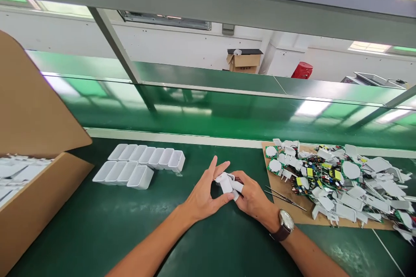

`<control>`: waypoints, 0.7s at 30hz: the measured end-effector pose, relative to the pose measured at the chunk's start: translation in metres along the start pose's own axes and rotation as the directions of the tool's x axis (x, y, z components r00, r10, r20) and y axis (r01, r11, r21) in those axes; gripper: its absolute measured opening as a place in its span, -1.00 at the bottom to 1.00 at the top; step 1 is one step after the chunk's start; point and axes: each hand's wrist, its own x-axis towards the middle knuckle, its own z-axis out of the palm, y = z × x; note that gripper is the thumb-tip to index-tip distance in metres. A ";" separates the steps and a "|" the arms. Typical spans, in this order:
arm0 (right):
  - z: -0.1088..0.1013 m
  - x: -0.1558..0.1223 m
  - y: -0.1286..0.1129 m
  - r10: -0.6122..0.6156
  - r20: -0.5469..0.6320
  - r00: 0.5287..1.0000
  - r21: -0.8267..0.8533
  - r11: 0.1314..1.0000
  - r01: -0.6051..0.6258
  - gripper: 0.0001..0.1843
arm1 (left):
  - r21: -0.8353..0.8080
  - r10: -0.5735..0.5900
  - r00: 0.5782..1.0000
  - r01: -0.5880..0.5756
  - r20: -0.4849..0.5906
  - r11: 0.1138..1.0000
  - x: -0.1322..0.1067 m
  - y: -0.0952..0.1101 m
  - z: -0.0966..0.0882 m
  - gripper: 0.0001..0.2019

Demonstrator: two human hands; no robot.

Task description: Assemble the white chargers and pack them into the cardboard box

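Note:
Between my hands, above the green bench, is a small white plastic part (226, 183), with more than one white piece showing at its right side. My left hand (202, 197) grips its left side, thumb below and some fingers stretched out past the top. From the right, my right hand (254, 195) pinches the white pieces between thumb and fingers; a watch is on that wrist. Fingers partly cover the pieces, so I cannot tell whether they are joined. A pair of tweezers (286, 199) lies to the right of my right hand.
Two rows of white plastic cups (140, 177) stand left of my hands. A cardboard box (42, 199) holding white parts is at far left. On the right, a cardboard sheet (286, 214) bears piled circuit boards (325, 177) and white casings (346, 212). A metal frame crosses overhead.

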 end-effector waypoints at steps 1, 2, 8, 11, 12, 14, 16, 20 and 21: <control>0.000 0.000 0.000 -0.006 -0.007 1.000 0.006 1.000 0.006 -0.63 | 0.005 -0.005 1.000 0.005 0.000 1.000 0.000 0.000 0.000 0.07; -0.001 0.001 0.000 -0.014 -0.023 1.000 0.012 1.000 0.014 -0.61 | 0.007 -0.007 1.000 0.007 -0.004 1.000 0.000 0.000 0.000 0.09; -0.009 0.004 -0.004 0.036 -0.056 0.998 0.038 0.999 -0.034 -0.66 | 0.052 0.121 0.990 -0.118 -0.078 0.992 0.001 0.000 0.000 0.25; -0.008 0.004 -0.003 0.032 0.010 0.999 -0.003 0.999 -0.032 -0.68 | 0.136 0.208 0.960 -0.184 -0.186 0.973 0.005 -0.002 0.003 0.01; -0.006 0.003 -0.004 0.043 0.016 0.999 -0.011 0.999 -0.043 -0.68 | 0.156 0.211 0.949 -0.178 -0.233 0.972 0.006 -0.002 0.004 -0.11; -0.004 0.003 -0.006 0.071 0.016 0.997 -0.022 0.997 -0.071 -0.66 | 0.161 0.181 0.933 -0.136 -0.312 0.978 0.007 -0.003 0.006 -0.27; -0.003 0.003 -0.009 0.087 0.022 0.996 -0.031 0.996 -0.086 -0.65 | 0.137 0.153 0.928 -0.112 -0.339 0.984 0.008 -0.004 0.006 -0.34; -0.003 0.003 -0.011 0.107 0.003 0.994 0.034 0.994 -0.107 -0.68 | 0.088 0.140 0.929 -0.117 -0.341 0.989 0.008 -0.004 0.008 -0.38; -0.003 0.002 -0.011 0.120 0.004 0.993 0.069 0.990 -0.120 -0.68 | 0.070 0.127 0.932 -0.109 -0.341 0.992 0.008 -0.005 0.008 -0.38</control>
